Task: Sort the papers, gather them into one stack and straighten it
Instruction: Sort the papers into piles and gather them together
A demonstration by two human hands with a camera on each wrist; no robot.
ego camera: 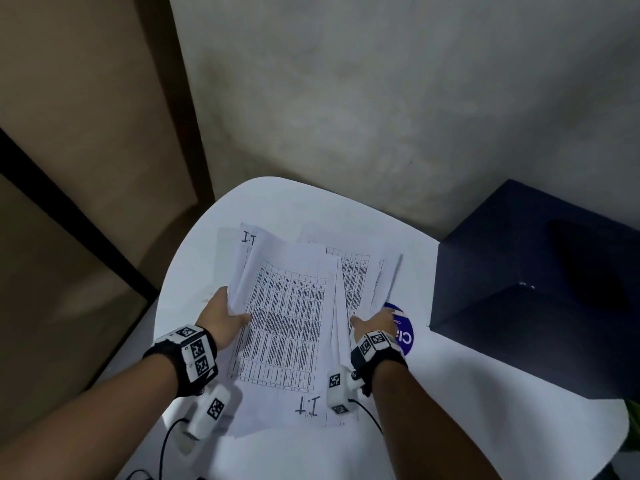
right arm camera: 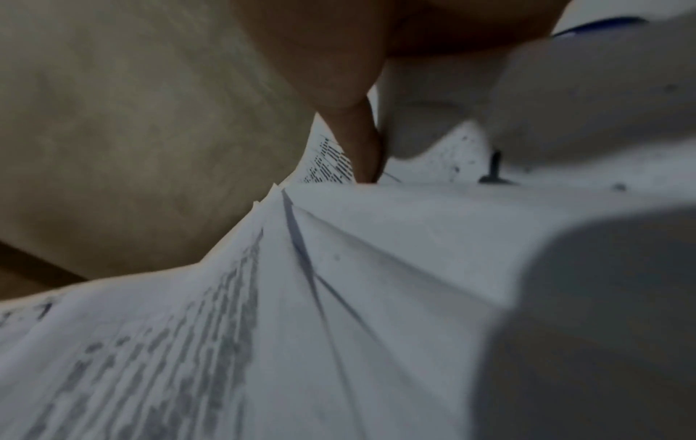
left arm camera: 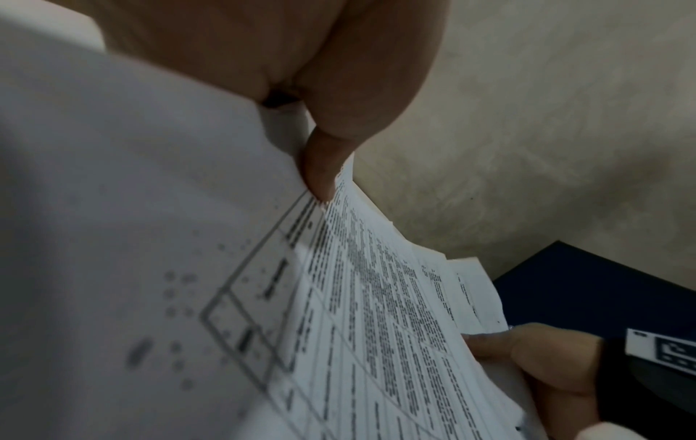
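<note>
A loose pile of white printed papers (ego camera: 287,323) with tables, some marked "I.T", lies fanned on a round white table (ego camera: 485,393). My left hand (ego camera: 221,318) grips the pile's left edge, thumb on top of the front sheet (left arm camera: 376,312). My right hand (ego camera: 372,323) holds the right edge, thumb on top and fingers hidden beneath the sheets (right arm camera: 339,297). More sheets (ego camera: 360,271) stick out behind and to the right, out of line with the front ones. In the left wrist view the right hand's thumb (left arm camera: 535,351) presses the far edge of the pile.
A round blue sticker (ego camera: 405,336) on the table shows just right of my right hand. A dark navy box (ego camera: 540,289) stands at the table's right side. A grey wall (ego camera: 381,98) rises close behind the table, and cables (ego camera: 166,445) trail near the front edge.
</note>
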